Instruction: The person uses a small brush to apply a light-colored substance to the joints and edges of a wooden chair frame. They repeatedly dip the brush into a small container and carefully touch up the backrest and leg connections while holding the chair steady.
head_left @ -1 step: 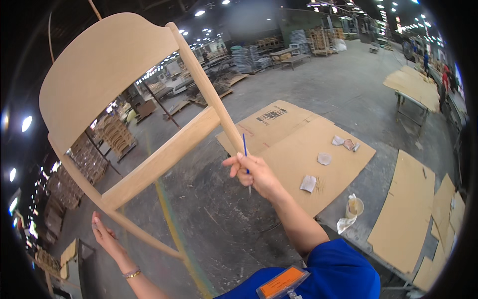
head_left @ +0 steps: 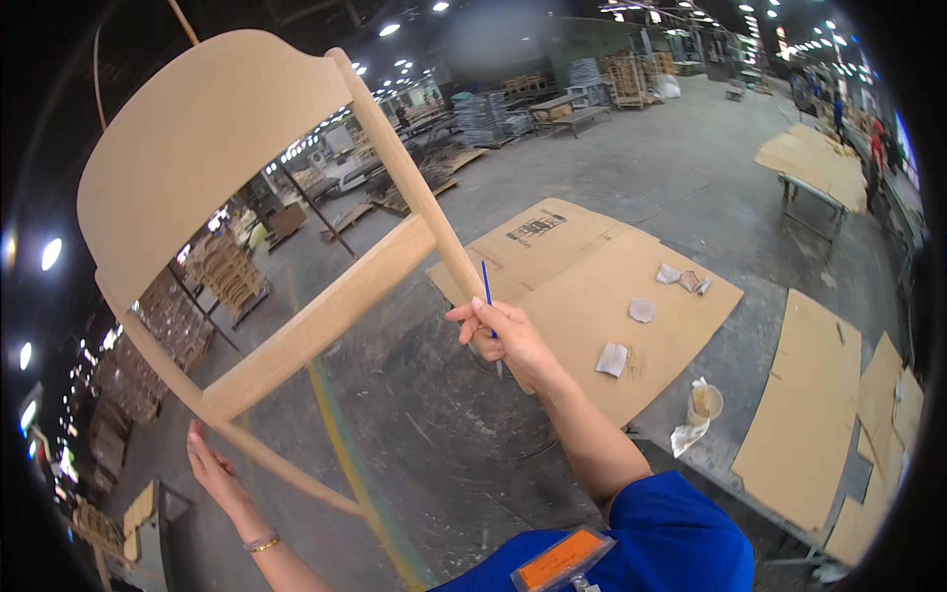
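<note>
Chair frame (head_left: pixel 321 314) tilted between hands; right hand (head_left: pixel 510 338) pinches blue stick (head_left: pixel 486 280), left hand (head_left: pixel 214 474) flat open, contact unclear; poses virtually unchanged, work seemingly no further along

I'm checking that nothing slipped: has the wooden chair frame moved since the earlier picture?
No, not noticeably in any direction: against the yellow floor stripe, the wooden chair frame keeps its place, its lower end beside the stripe in both pictures.

A hand could pass through the wide gap between the wooden chair's curved backrest (head_left: pixel 212 128) and its crossrail (head_left: pixel 321 318), hemmed in by two side posts (head_left: pixel 400 173); below, the left post's slanting lower end (head_left: pixel 291 469) stands between the left hand (head_left: pixel 218 472) and right hand (head_left: pixel 508 340)
</note>
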Demonstrator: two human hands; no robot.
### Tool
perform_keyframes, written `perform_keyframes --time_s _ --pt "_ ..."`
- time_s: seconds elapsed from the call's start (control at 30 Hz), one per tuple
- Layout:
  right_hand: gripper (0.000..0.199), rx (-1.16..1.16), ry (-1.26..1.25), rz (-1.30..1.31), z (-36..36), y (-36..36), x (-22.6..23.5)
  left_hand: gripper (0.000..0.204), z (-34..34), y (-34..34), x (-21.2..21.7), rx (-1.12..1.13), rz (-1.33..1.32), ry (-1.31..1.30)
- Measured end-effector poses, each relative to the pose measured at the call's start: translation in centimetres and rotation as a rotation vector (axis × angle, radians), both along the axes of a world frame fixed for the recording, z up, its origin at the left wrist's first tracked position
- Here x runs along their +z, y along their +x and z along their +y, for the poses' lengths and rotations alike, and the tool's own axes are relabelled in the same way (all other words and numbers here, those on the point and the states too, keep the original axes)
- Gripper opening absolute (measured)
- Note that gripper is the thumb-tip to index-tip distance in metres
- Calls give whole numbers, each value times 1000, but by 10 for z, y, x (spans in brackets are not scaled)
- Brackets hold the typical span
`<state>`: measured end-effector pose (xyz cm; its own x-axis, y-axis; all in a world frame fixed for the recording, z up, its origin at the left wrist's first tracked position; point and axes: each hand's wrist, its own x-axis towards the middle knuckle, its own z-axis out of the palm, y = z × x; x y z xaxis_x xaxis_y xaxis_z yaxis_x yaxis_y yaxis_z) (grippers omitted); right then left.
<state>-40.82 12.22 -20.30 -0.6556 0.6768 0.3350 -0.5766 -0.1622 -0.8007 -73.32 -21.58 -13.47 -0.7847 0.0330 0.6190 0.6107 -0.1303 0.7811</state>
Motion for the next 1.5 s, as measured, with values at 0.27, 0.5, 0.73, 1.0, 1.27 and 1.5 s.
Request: perform_keyframes --time_s 0.27,0.5,0.73,1.0,1.27,1.5 --pt "37 -260 145 -309 7 -37 -24 48 -24 -83 -6 -266 -89 -25" --pt "35 -309 193 -536 57 -89 0 42 -52 -47 -10 -237 -2 -22" --pt "47 74 109 154 29 -143 81 45 -40 17 -3 -173 79 -20" --pt "54 141 704 457 -55 -178 229 47 -19 42 3 -99 29 -11" --pt "26 61 1119 902 -143 -219 322 52 -39 53 6 -179 44 -15" --pt "14 -181 1389 899 -182 -217 355 53 -50 55 3 -160 93 -35"
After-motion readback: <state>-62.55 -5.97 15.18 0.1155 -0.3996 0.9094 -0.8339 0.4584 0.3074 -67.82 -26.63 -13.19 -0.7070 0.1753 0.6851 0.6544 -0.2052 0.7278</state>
